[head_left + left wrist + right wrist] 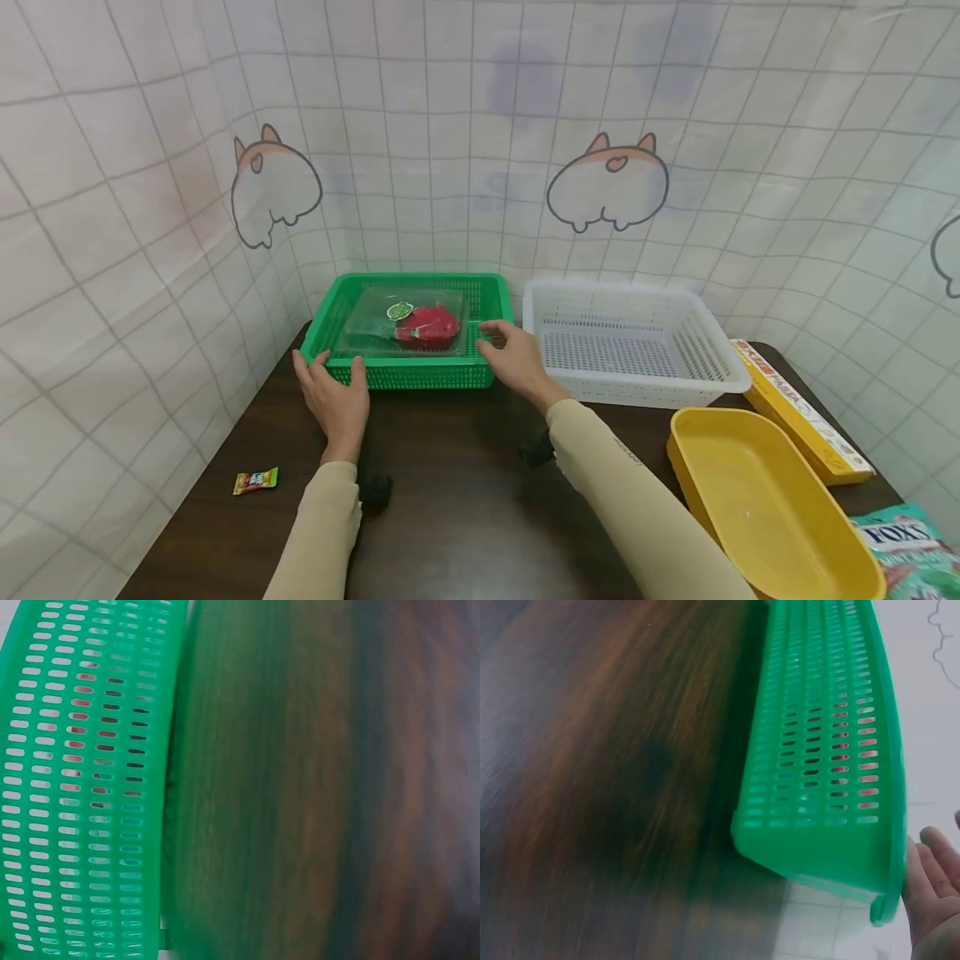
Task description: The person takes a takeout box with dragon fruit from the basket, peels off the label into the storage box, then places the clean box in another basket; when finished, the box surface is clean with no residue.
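Note:
In the head view a green plastic basket point(420, 373) with slotted walls stands against the back curtain. Inside it lies a clear plastic box point(367, 325) with a round green label and a red, fruit-like item point(429, 328) in it. My left hand point(336, 408) is at the basket's front left corner, fingers spread by the rim. At the front right corner is my right hand point(517, 358), its fingers loosely bent by the rim. The right wrist view shows that hand close beside the basket's rim point(897, 787); the left wrist view shows only the slotted wall point(82, 787) and table.
A white basket point(637, 392) stands right of the green one. Further right are a long yellow box point(806, 417), a yellow tub point(765, 500) and a green FOX'S bag point(911, 550). A small candy packet point(256, 481) lies on the dark table point(450, 500) at left.

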